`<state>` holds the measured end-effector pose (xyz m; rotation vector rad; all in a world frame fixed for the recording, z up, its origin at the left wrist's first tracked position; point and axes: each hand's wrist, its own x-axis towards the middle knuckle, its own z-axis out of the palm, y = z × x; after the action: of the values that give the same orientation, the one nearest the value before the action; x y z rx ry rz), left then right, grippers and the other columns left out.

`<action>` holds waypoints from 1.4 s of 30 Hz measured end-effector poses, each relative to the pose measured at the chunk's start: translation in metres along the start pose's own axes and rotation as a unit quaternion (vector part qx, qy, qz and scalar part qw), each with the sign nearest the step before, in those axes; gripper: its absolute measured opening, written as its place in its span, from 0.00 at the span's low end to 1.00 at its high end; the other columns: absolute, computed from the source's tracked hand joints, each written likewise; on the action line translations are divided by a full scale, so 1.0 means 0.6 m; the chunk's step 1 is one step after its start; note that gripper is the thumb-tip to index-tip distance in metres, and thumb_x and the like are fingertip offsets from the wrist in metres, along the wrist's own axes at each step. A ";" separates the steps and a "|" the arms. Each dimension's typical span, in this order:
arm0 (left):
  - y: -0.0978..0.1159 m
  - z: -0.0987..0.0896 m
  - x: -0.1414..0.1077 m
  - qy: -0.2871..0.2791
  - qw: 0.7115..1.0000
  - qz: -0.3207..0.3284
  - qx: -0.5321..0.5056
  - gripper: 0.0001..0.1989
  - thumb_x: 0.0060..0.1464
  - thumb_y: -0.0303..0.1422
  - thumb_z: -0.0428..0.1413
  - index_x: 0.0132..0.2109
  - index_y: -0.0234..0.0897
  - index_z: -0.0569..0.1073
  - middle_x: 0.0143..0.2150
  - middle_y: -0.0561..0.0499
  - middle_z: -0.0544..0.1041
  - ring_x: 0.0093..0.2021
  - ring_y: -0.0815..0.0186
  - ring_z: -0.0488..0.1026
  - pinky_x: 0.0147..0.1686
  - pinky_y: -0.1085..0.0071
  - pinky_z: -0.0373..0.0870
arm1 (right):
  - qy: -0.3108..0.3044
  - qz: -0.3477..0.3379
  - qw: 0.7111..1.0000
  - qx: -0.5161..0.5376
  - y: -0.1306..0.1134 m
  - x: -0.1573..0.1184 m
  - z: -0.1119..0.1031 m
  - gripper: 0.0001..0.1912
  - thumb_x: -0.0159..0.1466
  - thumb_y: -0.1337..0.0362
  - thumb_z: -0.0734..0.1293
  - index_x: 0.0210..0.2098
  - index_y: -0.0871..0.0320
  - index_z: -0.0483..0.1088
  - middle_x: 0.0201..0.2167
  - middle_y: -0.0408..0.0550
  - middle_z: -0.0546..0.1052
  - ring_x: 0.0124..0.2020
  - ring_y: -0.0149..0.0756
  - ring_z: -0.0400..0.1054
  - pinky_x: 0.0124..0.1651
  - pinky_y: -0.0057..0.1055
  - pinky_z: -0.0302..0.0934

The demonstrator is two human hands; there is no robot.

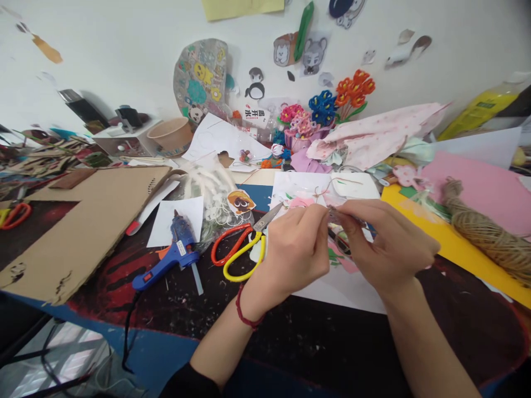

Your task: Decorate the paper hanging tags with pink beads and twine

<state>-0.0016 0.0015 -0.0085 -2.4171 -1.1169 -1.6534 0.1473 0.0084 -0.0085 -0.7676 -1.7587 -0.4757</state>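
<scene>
Nearby, scissors (260, 223), glue gun (181, 250), cardboard (87, 221), twine (485, 228), paper (348, 296) beneath, left fingers (320, 228) and right fingers (354, 228) pinched together on something small (332, 210)

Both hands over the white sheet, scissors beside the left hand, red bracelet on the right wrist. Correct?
Not quite: the head view shows the red bracelet on the wrist of the left hand, not the right hand. Both are over the white sheet, scissors beside the left.
</scene>
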 end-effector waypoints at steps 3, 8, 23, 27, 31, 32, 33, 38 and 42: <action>0.001 -0.001 0.001 0.003 1.000 0.010 0.004 0.08 0.61 0.23 0.49 0.34 0.34 0.68 0.24 0.55 0.65 0.24 0.73 0.56 0.24 0.73 0.56 | 0.004 -0.010 1.000 0.002 0.001 -0.001 0.001 0.14 0.59 0.77 0.70 0.41 0.55 0.73 0.29 0.43 0.79 0.30 0.34 0.75 0.37 0.30 0.71; 0.000 -0.003 0.001 0.014 1.000 0.020 0.002 0.07 0.61 0.23 0.50 0.34 0.34 0.68 0.24 0.56 0.64 0.23 0.74 0.56 0.24 0.74 0.55 | 0.012 -0.004 1.000 0.006 -0.001 -0.001 0.000 0.14 0.61 0.76 0.69 0.42 0.53 0.73 0.29 0.41 0.79 0.30 0.34 0.76 0.36 0.31 0.72; 0.004 -0.003 0.004 0.085 0.995 0.043 0.019 0.04 0.57 0.23 0.56 0.35 0.34 0.71 0.22 0.57 0.67 0.21 0.75 0.61 0.23 0.75 0.58 | 0.012 0.211 0.967 0.139 -0.009 -0.003 -0.001 0.08 0.59 0.71 0.73 0.36 0.52 0.76 0.28 0.39 0.79 0.26 0.30 0.73 0.30 0.28 0.71; 0.005 -0.005 0.002 0.093 0.995 0.039 0.009 0.03 0.56 0.23 0.57 0.35 0.34 0.72 0.22 0.57 0.69 0.22 0.75 0.62 0.23 0.76 0.59 | 0.023 0.228 0.962 0.151 -0.009 -0.005 -0.002 0.10 0.58 0.72 0.73 0.37 0.53 0.76 0.29 0.39 0.79 0.27 0.29 0.74 0.33 0.28 0.73; 0.005 -0.004 0.002 0.084 0.996 0.035 0.012 0.04 0.57 0.24 0.56 0.35 0.36 0.72 0.21 0.58 0.68 0.21 0.75 0.61 0.22 0.75 0.58 | 0.014 0.234 0.960 0.156 -0.010 -0.004 -0.002 0.09 0.59 0.71 0.73 0.37 0.53 0.76 0.29 0.40 0.79 0.27 0.30 0.74 0.32 0.29 0.74; 0.005 -0.003 0.002 0.082 0.996 0.036 0.012 0.04 0.57 0.24 0.56 0.35 0.36 0.72 0.21 0.58 0.67 0.21 0.75 0.61 0.22 0.76 0.58 | 0.012 0.235 0.959 0.157 -0.011 -0.004 -0.002 0.09 0.58 0.71 0.73 0.37 0.53 0.76 0.29 0.40 0.79 0.27 0.30 0.74 0.32 0.29 0.73; 0.005 -0.003 0.002 0.081 0.996 0.037 0.011 0.04 0.57 0.23 0.56 0.34 0.36 0.71 0.21 0.58 0.67 0.21 0.75 0.61 0.22 0.76 0.58 | 0.011 0.236 0.959 0.159 -0.011 -0.003 -0.002 0.08 0.58 0.71 0.73 0.37 0.53 0.76 0.29 0.39 0.79 0.27 0.30 0.74 0.32 0.29 0.73; 0.004 -0.003 0.002 0.078 0.996 0.038 0.009 0.04 0.56 0.23 0.57 0.34 0.35 0.71 0.21 0.58 0.66 0.21 0.75 0.61 0.23 0.76 0.58 | 0.010 0.233 0.959 0.163 -0.012 -0.001 -0.003 0.09 0.58 0.73 0.72 0.37 0.53 0.76 0.29 0.39 0.79 0.27 0.29 0.73 0.32 0.26 0.72; 0.003 -0.003 0.001 0.076 0.996 0.037 0.016 0.04 0.58 0.24 0.56 0.34 0.35 0.71 0.21 0.58 0.67 0.21 0.75 0.61 0.23 0.76 0.58 | 0.007 0.226 0.961 0.162 -0.012 -0.001 -0.003 0.09 0.59 0.72 0.72 0.37 0.53 0.76 0.28 0.39 0.78 0.26 0.29 0.73 0.30 0.26 0.70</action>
<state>-0.0021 -0.0002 -0.0064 -2.2405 -1.0115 -1.7477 0.1438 0.0017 -0.0080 -0.8905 -1.5322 0.1128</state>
